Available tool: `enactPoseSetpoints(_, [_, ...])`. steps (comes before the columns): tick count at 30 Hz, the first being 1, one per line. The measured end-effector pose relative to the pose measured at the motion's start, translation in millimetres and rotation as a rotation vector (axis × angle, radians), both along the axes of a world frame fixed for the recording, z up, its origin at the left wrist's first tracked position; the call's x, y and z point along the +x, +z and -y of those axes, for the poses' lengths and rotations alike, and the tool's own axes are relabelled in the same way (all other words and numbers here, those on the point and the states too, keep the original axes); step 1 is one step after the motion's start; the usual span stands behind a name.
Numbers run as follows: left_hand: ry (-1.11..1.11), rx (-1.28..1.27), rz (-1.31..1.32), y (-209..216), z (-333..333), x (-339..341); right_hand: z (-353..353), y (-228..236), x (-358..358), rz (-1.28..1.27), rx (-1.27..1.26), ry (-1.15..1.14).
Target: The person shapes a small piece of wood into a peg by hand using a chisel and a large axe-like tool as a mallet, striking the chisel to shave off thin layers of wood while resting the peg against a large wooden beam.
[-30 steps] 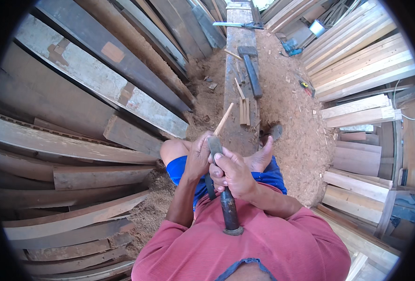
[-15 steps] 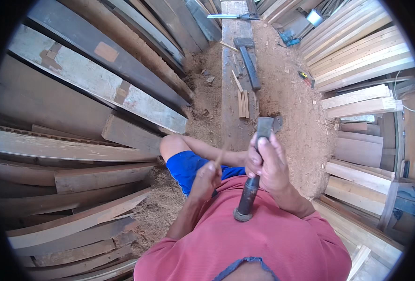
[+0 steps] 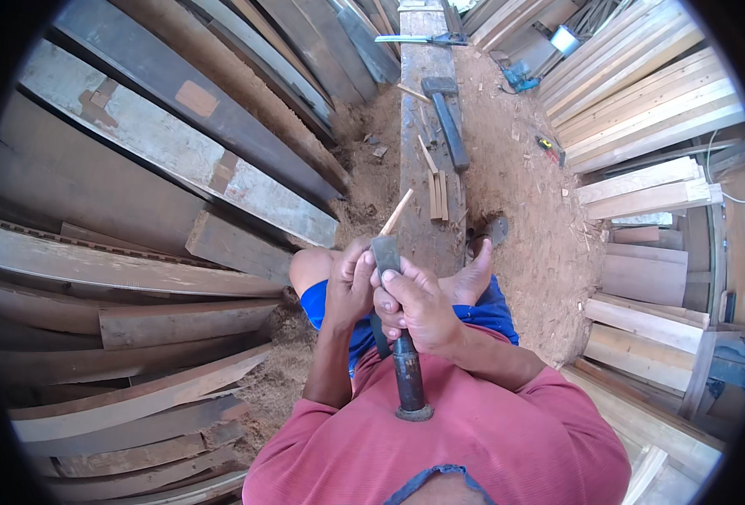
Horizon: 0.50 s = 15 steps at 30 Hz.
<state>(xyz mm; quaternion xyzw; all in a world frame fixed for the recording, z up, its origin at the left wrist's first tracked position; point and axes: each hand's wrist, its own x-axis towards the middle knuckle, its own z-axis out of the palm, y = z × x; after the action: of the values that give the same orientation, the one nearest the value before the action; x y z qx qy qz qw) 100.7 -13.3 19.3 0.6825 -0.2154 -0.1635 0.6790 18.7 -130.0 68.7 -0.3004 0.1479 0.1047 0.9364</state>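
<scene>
My right hand (image 3: 410, 299) is wrapped round a wide chisel (image 3: 409, 379), where its metal blade meets the dark handle. The ringed butt of the handle rests against my red shirt and the blade points away from me. Close beside the blade, my left hand (image 3: 351, 282) is closed on a thin wooden stick (image 3: 397, 210), whose pale pointed end sticks out past the chisel's edge. Whether blade and stick touch is hard to make out. Ahead, on a long plank bench (image 3: 423, 244), lie a dark-headed mallet (image 3: 448, 126) and several short wood strips (image 3: 438, 195).
A handsaw (image 3: 418, 39) lies across the bench's far end. On the sawdust-covered ground at right are a teal power tool (image 3: 519, 76) and a small yellow-and-red tool (image 3: 549, 150). Stacked boards (image 3: 128, 252) crowd the left, and lumber (image 3: 641, 101) lines the right. My bare foot (image 3: 473, 273) is beside the bench.
The chisel has moved left and toward me, its butt lower on my shirt. My left hand has risen to meet it, bringing the stick alongside the blade. My foot now shows.
</scene>
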Motion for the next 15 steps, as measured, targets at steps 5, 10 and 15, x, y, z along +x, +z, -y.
enactPoseSetpoints(5, [-0.126,0.160,0.067,-14,-35,-41,29,28,-20,0.092,-0.061,-0.196])
enactPoseSetpoints(10, [-0.026,-0.146,-0.485,-27,-27,-37,18,4,-12,-0.028,-0.071,-0.190])
enactPoseSetpoints(15, [0.063,-0.245,-0.484,-3,17,0,9,-13,-1,-0.025,-0.009,0.027])
